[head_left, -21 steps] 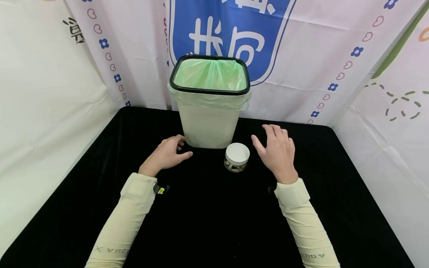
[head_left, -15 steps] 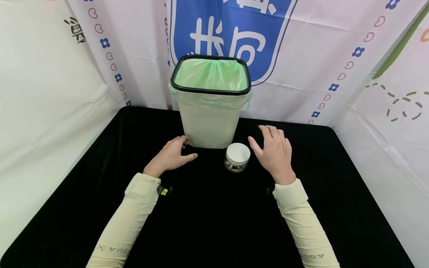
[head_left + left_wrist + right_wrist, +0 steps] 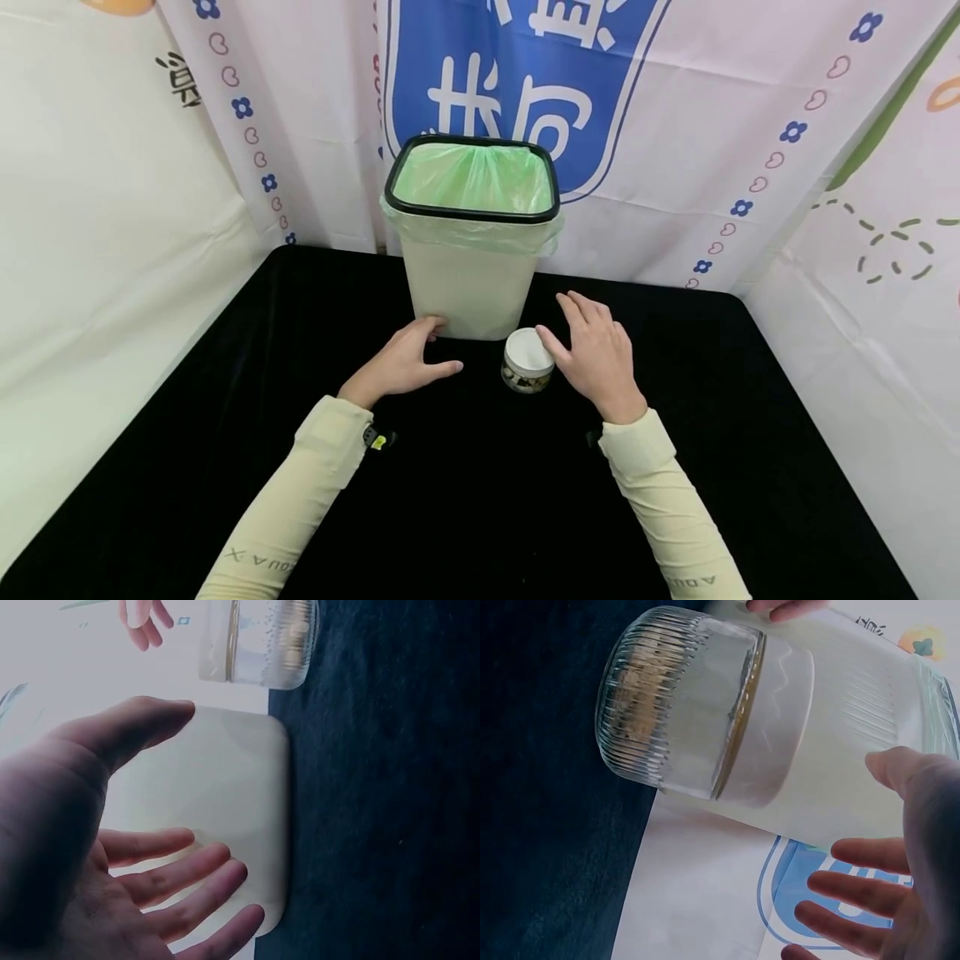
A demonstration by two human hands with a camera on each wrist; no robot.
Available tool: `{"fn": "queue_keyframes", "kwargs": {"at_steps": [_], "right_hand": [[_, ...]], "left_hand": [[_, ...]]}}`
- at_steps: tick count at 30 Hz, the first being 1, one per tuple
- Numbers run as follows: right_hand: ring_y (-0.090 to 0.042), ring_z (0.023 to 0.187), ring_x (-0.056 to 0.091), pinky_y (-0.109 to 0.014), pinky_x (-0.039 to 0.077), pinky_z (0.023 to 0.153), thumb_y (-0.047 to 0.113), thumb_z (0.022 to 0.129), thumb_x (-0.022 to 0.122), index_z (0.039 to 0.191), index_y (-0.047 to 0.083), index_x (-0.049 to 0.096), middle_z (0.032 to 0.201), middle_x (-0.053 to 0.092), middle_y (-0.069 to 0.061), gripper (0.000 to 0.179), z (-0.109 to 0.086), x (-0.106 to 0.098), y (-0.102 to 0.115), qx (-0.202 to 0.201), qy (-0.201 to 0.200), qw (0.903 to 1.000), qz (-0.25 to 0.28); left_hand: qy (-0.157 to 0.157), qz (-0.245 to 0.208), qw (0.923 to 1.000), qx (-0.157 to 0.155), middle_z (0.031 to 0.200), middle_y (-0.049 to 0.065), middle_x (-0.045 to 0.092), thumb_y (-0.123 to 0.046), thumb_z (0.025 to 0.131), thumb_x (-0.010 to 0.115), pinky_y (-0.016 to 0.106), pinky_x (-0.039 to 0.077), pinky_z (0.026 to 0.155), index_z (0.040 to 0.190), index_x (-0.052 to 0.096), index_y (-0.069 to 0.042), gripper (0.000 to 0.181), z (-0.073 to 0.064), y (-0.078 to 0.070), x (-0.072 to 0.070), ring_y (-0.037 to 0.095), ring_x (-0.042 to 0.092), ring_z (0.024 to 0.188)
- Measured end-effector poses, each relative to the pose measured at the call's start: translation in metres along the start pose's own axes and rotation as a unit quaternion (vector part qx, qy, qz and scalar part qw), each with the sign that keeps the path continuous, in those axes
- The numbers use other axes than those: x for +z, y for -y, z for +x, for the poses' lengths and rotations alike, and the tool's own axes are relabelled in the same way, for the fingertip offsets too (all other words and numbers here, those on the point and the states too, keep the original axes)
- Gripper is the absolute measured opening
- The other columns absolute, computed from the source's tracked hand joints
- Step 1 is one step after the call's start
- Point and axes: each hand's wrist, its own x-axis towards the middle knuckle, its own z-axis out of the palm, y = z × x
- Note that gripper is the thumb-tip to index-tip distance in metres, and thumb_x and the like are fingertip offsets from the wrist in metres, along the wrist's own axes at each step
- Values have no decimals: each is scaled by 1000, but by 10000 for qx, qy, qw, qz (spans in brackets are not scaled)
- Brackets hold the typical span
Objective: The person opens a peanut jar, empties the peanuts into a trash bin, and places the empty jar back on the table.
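Observation:
A squat clear jar [image 3: 527,381] with a white lid [image 3: 528,348] stands upright on the black cloth. In the right wrist view its ribbed glass [image 3: 641,697] shows light brown pieces inside. My right hand [image 3: 597,358] is just right of the jar, fingers spread, with the thumb over the lid's edge in the head view; the right wrist view shows a gap between them. To the jar's left, my left hand [image 3: 401,358] reaches in with its thumb apart from the fingers and holds nothing. Its fingertips lie in front of the bin's base; contact cannot be told.
A cream waste bin [image 3: 468,279] with a black rim [image 3: 472,215] and a green bag liner [image 3: 480,179] stands behind the jar. Printed white curtains [image 3: 322,167] enclose the black table [image 3: 480,517] at the back and both sides.
Both hands have moved inward toward the jar, the left to the right and the right to the left. The head view has tilted slightly. Jar and bin stay in place.

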Motion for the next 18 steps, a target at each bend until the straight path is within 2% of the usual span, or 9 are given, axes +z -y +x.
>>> {"fn": "queue_keyframes", "kwargs": {"at_steps": [7, 12, 13, 18], "right_hand": [[-38, 138, 56, -61, 55, 96, 54, 102, 63, 150, 11, 58, 155, 57, -17, 65, -2, 2, 2, -104, 415, 9989, 177], [-38, 140, 54, -60, 54, 99, 57, 103, 61, 153, 13, 55, 158, 54, -15, 67, -2, 5, 4, -126, 621, 9977, 222], [-38, 141, 54, -60, 53, 99, 57, 102, 61, 153, 13, 55, 159, 54, -15, 67, -2, 5, 4, -137, 645, 9976, 220], [-37, 141, 54, -59, 54, 99, 58, 102, 62, 153, 14, 56, 159, 54, -15, 68, -3, 9, 6, -207, 676, 9973, 221]], "left_hand": [[368, -241, 9990, 116, 159, 22, 48, -40, 96, 76, 57, 48, 114, 158, 40, -1, 82, 6, -5, 12, 40, 57, 138], [518, -423, 9966, 483, 158, 24, 48, -47, 94, 75, 58, 48, 114, 158, 40, 0, 86, 14, -4, 22, 41, 56, 137], [507, -427, 9961, 589, 158, 24, 48, -51, 94, 74, 56, 49, 113, 158, 40, 0, 88, 17, 0, 26, 41, 57, 136], [578, -564, 9937, 775, 157, 25, 49, -50, 92, 76, 57, 47, 115, 157, 41, 2, 90, 22, -7, 35, 42, 55, 138]]}}
